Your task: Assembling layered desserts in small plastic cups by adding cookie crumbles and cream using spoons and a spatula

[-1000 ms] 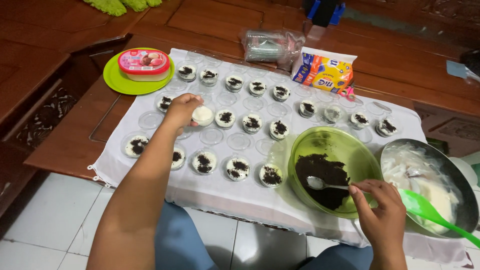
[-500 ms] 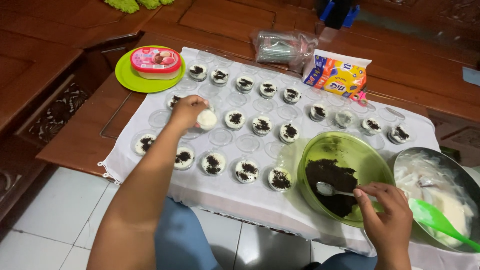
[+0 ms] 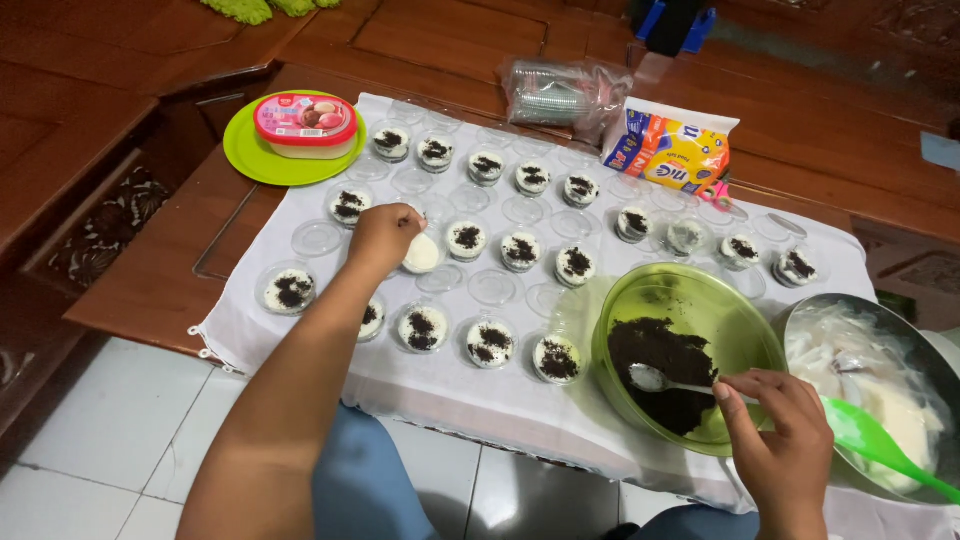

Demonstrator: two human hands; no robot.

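lower right of the frame: my right hand [image 3: 785, 440] pinches the handle of a metal spoon [image 3: 672, 382], its bowl resting on the dark crumbs in the green bowl [image 3: 735, 325], kept close for easy scooping. right edge: a steel bowl [image 3: 925, 345] of white cream with a green spatula [image 3: 875, 445] lying in it. centre left: my left hand [image 3: 382, 235] curls its fingers round a small white-filled cup [image 3: 421, 253], the one bare of crumbs, steadying it on the white cloth [image 3: 460, 395]. around it, rows of cups already topped. far upper left: a pink tub [image 3: 305, 122] on a green plate [image 3: 245, 155], set aside.
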